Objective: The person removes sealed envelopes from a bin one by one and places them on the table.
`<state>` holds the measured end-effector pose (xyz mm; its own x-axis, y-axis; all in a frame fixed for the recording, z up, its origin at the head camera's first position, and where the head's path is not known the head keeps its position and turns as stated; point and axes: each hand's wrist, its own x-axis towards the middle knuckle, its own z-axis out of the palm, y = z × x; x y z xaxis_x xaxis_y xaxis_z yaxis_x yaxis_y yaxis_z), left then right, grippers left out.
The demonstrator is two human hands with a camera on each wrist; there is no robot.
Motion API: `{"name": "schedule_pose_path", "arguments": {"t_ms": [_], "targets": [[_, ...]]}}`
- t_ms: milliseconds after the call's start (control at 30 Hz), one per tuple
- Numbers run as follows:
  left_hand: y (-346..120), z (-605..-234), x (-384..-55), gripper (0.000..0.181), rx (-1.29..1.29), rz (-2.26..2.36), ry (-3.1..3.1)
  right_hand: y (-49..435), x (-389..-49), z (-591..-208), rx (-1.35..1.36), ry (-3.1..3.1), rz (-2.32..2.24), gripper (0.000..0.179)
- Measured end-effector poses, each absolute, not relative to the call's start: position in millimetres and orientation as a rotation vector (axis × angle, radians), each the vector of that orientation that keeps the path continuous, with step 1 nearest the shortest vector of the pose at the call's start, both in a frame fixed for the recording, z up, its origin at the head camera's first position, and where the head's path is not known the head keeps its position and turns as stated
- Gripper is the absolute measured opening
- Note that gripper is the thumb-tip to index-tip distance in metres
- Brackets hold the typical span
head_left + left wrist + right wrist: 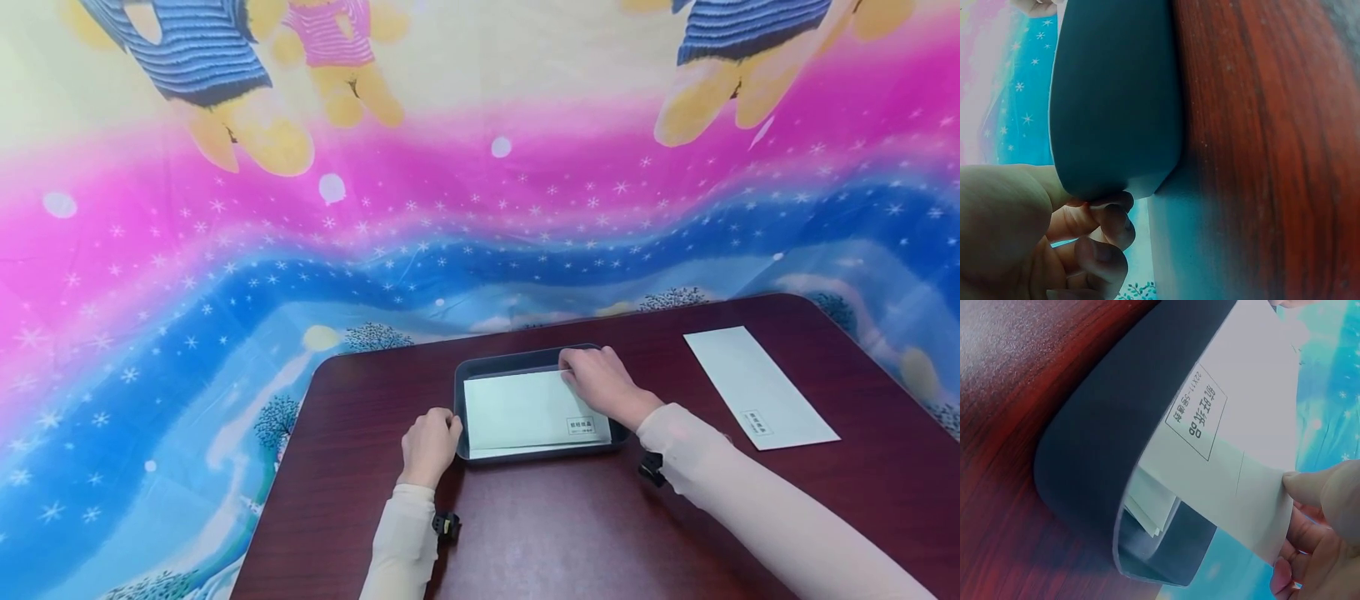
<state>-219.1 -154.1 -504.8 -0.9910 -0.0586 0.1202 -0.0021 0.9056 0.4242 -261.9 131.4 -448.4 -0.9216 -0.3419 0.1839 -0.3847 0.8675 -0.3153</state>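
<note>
A dark grey rectangular tray rests on the table with a white envelope at its top, printed with a small boxed label. My left hand is at the tray's left end. In the left wrist view, that hand holds the tray's corner, thumb on one side and curled fingers on the other. My right hand pinches the envelope's right end. The right wrist view shows the thumb and fingers on its edge, that end raised above the tray rim. Beneath it, several paper edges lie inside the tray.
Another white envelope with the same kind of label lies flat and slanted on the table, right of the tray. The dark red-brown table meets a colourful printed cloth along its back edge.
</note>
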Motion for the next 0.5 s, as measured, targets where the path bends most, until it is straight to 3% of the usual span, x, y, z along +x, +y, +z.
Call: {"name": "schedule_pose_path", "arguments": {"t_ms": [500], "targets": [[-154.4, -505.0, -218.9, 0.046, 0.045, -0.655, -2.937, 131.3, -260.5, -447.2, 0.546, -2.897, 0.537, 0.010]]}}
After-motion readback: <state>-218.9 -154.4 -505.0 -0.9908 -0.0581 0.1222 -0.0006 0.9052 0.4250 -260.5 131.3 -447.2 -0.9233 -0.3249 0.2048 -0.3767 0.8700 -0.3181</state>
